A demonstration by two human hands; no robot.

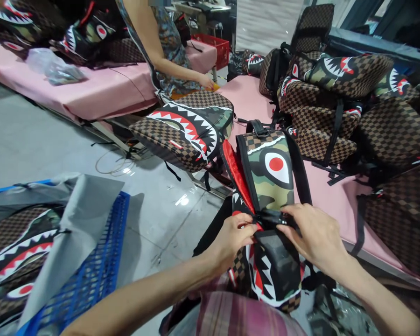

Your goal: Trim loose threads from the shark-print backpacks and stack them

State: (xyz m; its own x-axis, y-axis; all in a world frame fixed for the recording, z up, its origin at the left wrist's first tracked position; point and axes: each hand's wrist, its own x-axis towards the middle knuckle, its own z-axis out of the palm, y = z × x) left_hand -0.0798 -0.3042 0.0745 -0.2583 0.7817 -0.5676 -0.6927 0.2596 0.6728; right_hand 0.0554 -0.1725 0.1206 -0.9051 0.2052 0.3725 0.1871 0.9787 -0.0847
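Observation:
A backpack [266, 268] with brown checks, camouflage, a red eye and a shark-teeth print stands in front of me, partly over my lap. Its upper part leans on the pink table, and its zipped opening gapes on the left, where red lining [235, 172] shows. My left hand [237, 233] is closed, fingers pinching the bag's edge beside that opening. On the other side, my right hand [310, 231] is closed on the dark edge of the same bag, near a small shiny metal piece [283, 219]. The fingertips partly hide what exactly each pinches.
Another shark-print backpack [189, 128] lies just beyond on the pink table [329, 205]. Several checked bags [322, 112] are piled at right. A blue crate [87, 261] with a grey liner holds bags at left. One co-worker [161, 51] stands across, beside another pink table [101, 93].

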